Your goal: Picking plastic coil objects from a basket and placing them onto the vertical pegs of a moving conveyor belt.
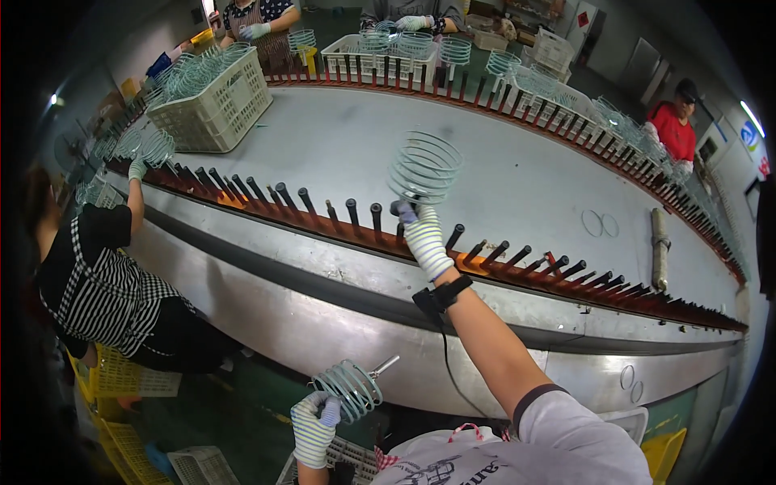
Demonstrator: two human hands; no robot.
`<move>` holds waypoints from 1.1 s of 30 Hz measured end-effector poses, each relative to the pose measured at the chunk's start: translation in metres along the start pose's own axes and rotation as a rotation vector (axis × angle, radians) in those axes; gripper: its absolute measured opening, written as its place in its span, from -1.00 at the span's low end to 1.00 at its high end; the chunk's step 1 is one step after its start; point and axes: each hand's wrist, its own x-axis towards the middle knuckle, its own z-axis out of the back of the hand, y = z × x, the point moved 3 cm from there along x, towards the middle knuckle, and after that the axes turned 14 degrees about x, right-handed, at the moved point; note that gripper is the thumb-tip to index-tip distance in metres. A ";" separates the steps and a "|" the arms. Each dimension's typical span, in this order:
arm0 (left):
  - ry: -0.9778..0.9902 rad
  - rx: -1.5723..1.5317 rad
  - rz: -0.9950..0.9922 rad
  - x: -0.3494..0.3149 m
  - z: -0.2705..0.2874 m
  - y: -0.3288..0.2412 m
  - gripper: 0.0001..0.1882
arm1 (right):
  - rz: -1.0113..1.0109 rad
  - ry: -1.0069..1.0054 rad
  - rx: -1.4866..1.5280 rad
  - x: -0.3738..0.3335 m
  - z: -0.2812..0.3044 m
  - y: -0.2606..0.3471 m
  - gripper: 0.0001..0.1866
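My right hand (426,241), in a striped knit glove, reaches over the near edge of the conveyor. Its fingers are closed at the lower end of a pale green wire coil (426,166), beside a dark-tipped peg; the exact grip is partly hidden. Low in front of my body, my left hand (314,428), gloved alike, is closed on another pale green wire coil (347,391). A shiny metal rod (385,366) sticks out of that coil's far right side. A row of dark-tipped pegs (352,212) runs along the near edge.
A white plastic crate (212,103) heaped with coils stands on the grey tabletop (323,137). At the left a co-worker (113,275) reaches toward coils on the pegs; others work across the far side. A wrapped roll (660,250) and loose rings (600,224) lie at right.
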 end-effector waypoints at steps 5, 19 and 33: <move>0.028 -0.024 -0.034 0.033 0.010 0.000 -0.76 | 0.669 0.208 -0.877 0.012 -0.048 -0.036 -0.65; 0.368 0.166 -0.314 0.077 -0.078 -0.112 -0.80 | -0.540 0.853 -0.061 -0.218 0.169 0.083 -0.54; 1.295 -0.290 -0.393 -0.013 -0.305 -0.203 -0.50 | -0.490 -0.286 0.562 -0.283 0.246 0.139 -0.62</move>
